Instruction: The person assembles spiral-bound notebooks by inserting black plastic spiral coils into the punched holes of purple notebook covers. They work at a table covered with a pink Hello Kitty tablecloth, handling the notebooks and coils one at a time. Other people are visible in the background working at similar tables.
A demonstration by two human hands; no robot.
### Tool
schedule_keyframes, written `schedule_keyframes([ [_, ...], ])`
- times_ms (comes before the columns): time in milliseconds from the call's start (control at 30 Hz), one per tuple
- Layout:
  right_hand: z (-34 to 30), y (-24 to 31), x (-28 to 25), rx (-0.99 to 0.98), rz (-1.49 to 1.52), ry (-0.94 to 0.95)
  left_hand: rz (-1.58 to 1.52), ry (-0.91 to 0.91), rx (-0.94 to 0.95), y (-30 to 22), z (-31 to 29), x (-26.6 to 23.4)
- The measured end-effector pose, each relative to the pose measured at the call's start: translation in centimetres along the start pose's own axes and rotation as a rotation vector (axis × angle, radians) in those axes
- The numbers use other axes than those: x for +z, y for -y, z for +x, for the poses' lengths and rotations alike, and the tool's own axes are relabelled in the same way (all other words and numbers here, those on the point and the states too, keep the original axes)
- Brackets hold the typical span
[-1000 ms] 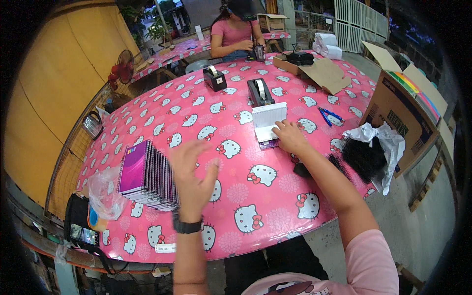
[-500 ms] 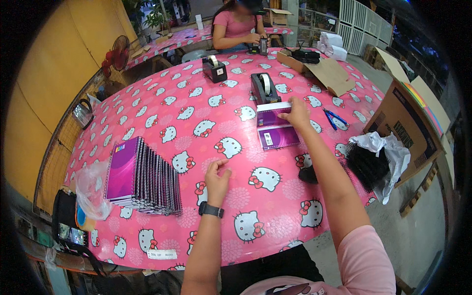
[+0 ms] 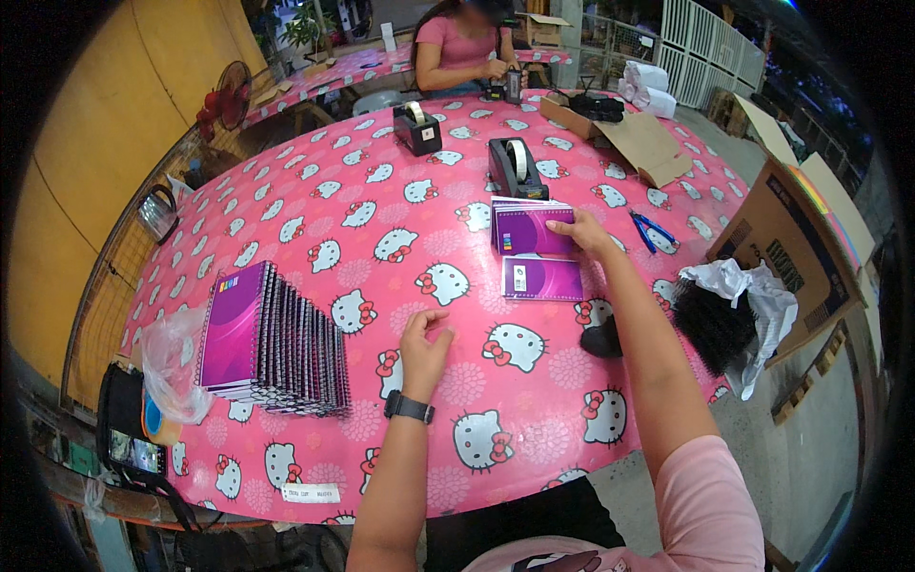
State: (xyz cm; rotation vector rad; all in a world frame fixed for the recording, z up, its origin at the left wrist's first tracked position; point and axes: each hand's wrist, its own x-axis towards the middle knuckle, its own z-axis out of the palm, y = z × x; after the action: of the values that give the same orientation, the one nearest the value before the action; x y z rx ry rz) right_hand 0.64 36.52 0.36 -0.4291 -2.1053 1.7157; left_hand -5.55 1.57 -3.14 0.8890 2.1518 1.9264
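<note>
My right hand (image 3: 578,233) reaches forward and pinches the right edge of a small purple spiral notebook (image 3: 534,231). That notebook is tilted, with more notebook edges showing behind its top. Just nearer to me, another purple notebook (image 3: 541,278) with a white label lies flat on the table. My left hand (image 3: 425,355), wearing a dark watch on its wrist, rests on the table with fingers loosely curved, thumb apart and nothing in it. To its left, a tall stack of purple spiral notebooks (image 3: 272,343) leans in a row.
Two black tape dispensers (image 3: 416,130) stand beyond the notebooks. Blue-handled pliers (image 3: 654,233), black spiral coils in white paper (image 3: 717,319) and a large cardboard box (image 3: 786,248) are on the right. A plastic bag (image 3: 176,367) and a phone (image 3: 138,452) lie left. A person (image 3: 462,52) works opposite.
My right hand has shifted slightly nearer and tipped the top notebook up, so its cover faces me and edges fan out behind it. My left hand stays where it was.
</note>
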Motion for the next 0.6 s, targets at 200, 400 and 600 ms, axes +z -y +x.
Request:
schedule_keyframes([
  [200,-0.6,-0.9,1.1,-0.084,0.168,-0.187,0.044,0.001,0.007,-0.1,-0.2,0.0],
  [400,-0.7,-1.0,1.8,-0.114,-0.871,-0.776,0.055,0.014,0.021,0.0,0.0,-0.1],
  [600,-4.7,4.4,4.5,0.021,-1.016,0.030,0.170,0.005,0.096,0.4,-0.3,-0.2],
])
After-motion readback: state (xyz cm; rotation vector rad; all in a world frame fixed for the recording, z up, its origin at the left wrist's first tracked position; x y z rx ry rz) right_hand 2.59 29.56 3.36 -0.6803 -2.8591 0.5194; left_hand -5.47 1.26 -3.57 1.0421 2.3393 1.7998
